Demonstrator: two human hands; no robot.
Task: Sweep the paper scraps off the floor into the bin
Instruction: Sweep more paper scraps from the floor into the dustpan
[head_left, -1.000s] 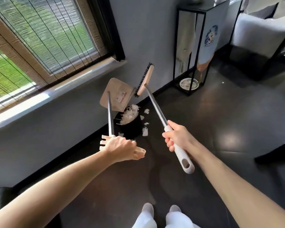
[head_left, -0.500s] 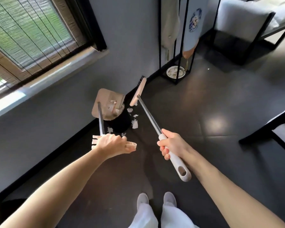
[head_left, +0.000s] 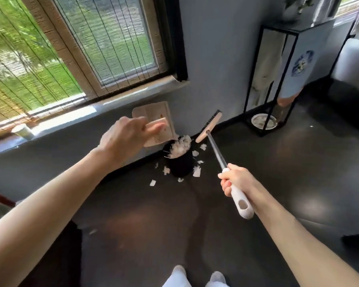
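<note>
Left hand is up by the window sill and motion-blurred. Its fingers look fairly straight across the beige handle end of the dustpan, but I cannot tell whether they actually grip it. Dustpan is tilted above the bin, likely to dump its load. One black bin stands at the wall's foot, with paper scraps heaped above its rim. Loose scraps lie on the floor close round the bin, on its left, front and right. I count about eight, so the sweeping is not done. One broom, head just right of the bin and seemingly off the floor, bristles toward the wall, probably held clear while the pan empties. Right hand has its fingers wrapped tight round the broom's white grip at the shaft's near end, for control. Totals: two hands, one dustpan, one broom, one bin.
</note>
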